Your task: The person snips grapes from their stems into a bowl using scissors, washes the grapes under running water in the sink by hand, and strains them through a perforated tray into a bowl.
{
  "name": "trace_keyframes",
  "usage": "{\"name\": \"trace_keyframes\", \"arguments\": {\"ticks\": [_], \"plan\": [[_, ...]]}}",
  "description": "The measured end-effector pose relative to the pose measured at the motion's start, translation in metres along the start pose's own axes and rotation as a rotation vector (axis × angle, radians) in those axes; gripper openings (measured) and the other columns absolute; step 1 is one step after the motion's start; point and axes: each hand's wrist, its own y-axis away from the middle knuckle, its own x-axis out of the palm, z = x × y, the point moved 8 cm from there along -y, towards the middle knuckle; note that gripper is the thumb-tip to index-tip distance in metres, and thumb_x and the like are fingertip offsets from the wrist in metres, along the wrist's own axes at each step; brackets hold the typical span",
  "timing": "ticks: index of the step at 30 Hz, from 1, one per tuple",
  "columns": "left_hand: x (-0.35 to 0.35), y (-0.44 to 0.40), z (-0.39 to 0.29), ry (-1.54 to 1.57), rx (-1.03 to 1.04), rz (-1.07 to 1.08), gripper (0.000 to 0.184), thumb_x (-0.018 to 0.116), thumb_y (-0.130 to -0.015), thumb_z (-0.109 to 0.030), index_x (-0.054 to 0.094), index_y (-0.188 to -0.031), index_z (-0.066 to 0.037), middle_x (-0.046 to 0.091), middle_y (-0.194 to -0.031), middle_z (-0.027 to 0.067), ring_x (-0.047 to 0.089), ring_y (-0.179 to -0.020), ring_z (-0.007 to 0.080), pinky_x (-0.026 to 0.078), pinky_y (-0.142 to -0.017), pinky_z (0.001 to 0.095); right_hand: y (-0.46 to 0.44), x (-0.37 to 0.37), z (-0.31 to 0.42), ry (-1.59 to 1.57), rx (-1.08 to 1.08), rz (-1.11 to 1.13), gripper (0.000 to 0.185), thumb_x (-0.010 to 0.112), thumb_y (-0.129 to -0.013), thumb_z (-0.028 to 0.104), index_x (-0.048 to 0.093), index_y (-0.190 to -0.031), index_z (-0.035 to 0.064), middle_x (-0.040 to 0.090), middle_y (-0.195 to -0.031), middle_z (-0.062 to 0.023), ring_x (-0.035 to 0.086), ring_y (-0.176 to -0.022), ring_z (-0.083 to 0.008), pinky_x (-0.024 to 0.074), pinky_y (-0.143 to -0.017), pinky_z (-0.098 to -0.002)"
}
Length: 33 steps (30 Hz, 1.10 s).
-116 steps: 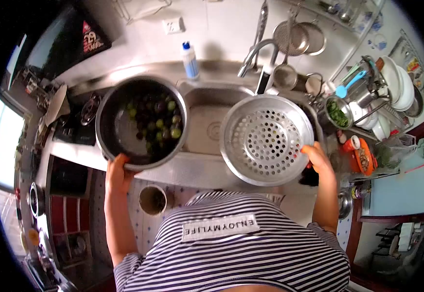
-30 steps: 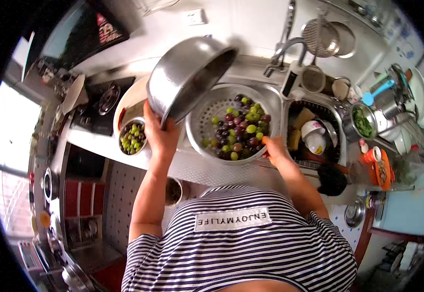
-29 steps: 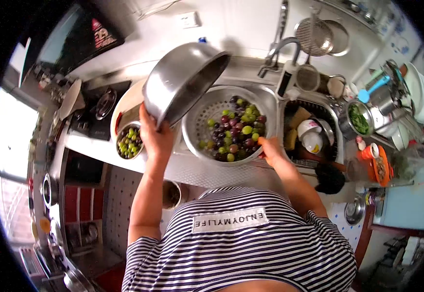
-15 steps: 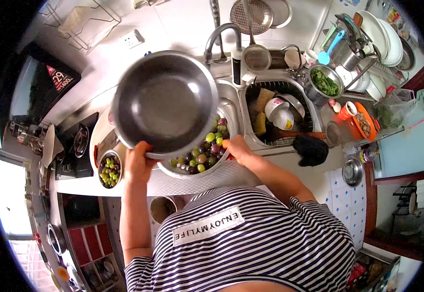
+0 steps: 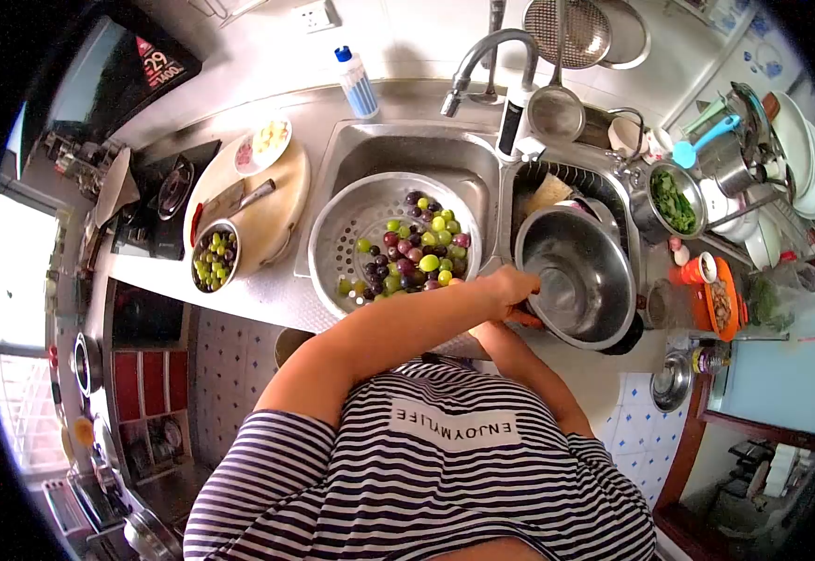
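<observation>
My left arm reaches across my body, and my left hand (image 5: 512,288) is closed on the left rim of an upright steel bowl (image 5: 577,278). The bowl looks empty apart from a wet sheen and overlaps the right sink basin. A perforated steel colander (image 5: 336,245) with green, red and dark grapes (image 5: 412,251) rests over the left basin. My right hand (image 5: 455,282) is mostly hidden beneath my left forearm, with a fingertip showing at the colander's near right rim.
A small pot of grapes (image 5: 215,261) stands left, by a round board (image 5: 279,201) with a knife and a plate. The faucet (image 5: 493,42) rises behind the sink. A bottle (image 5: 358,86) stands at the wall. To the right are a pot of greens (image 5: 673,201) and an orange tray (image 5: 725,299).
My left hand has carried the bowl from above the colander to the right, over the right basin, and it is now upright. The grapes that came from it lie in the colander.
</observation>
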Motion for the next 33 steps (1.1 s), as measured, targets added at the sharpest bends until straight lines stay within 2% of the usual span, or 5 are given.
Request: {"name": "trace_keyframes", "arguments": {"ticks": [3,15,17,21,33], "plan": [[0.008,-0.012,0.033,0.489,-0.352,-0.113,0.044,0.068,-0.076,-0.021,0.052,-0.1,0.012,0.062,-0.086,0.0171,0.063,-0.078,0.0311,0.057,-0.058,0.0399,0.003,-0.005,-0.005,-0.053,0.023,0.001,0.033,0.057,-0.078,0.027,0.057,-0.099,0.0015,0.061,-0.08,-0.0072,0.058,-0.074,-0.0173,0.0449,-0.059,-0.0357],[-0.042,0.046,-0.037,-0.71,0.073,-0.418,0.033,0.06,-0.074,-0.019,0.054,-0.094,0.007,0.059,-0.092,0.0274,0.061,-0.08,0.0376,0.05,-0.073,0.0348,-0.01,-0.001,0.055,0.452,-0.115,-0.128,0.03,0.058,-0.075,0.021,0.058,-0.092,-0.0038,0.061,-0.079,-0.011,0.058,-0.066,-0.0186,0.0457,-0.058,-0.0342],[-0.044,0.078,-0.054,-0.631,0.437,-0.285,0.026,0.056,-0.077,-0.011,0.053,-0.095,0.008,0.06,-0.093,0.0241,0.063,-0.076,0.032,0.05,-0.071,0.0335,-0.02,0.003,0.062,0.588,-0.137,-0.148,0.029,0.058,-0.075,0.02,0.058,-0.091,-0.0049,0.06,-0.079,-0.0118,0.058,-0.065,-0.0189,0.0459,-0.058,-0.0339],[-0.07,0.151,-0.032,-0.032,0.237,0.029,0.028,0.046,-0.086,-0.008,0.048,-0.11,0.007,0.06,-0.095,0.0172,0.063,-0.079,0.0215,0.052,-0.07,0.0301,-0.032,0.005,0.073,0.765,-0.185,-0.206,0.028,0.058,-0.074,0.017,0.058,-0.088,-0.007,0.06,-0.079,-0.0133,0.057,-0.062,-0.0194,0.0462,-0.058,-0.0333],[-0.143,0.228,0.114,0.54,-0.028,-0.226,0.034,0.041,-0.088,-0.011,0.046,-0.114,0.011,0.057,-0.101,0.0244,0.061,-0.088,0.0321,0.052,-0.079,0.0379,-0.039,0.055,0.072,0.56,-0.231,-0.242,0.024,0.056,-0.075,0.02,0.056,-0.077,-0.0037,0.055,-0.062,-0.0121,0.05,-0.043,-0.0193,0.0399,-0.036,-0.0284]]}}
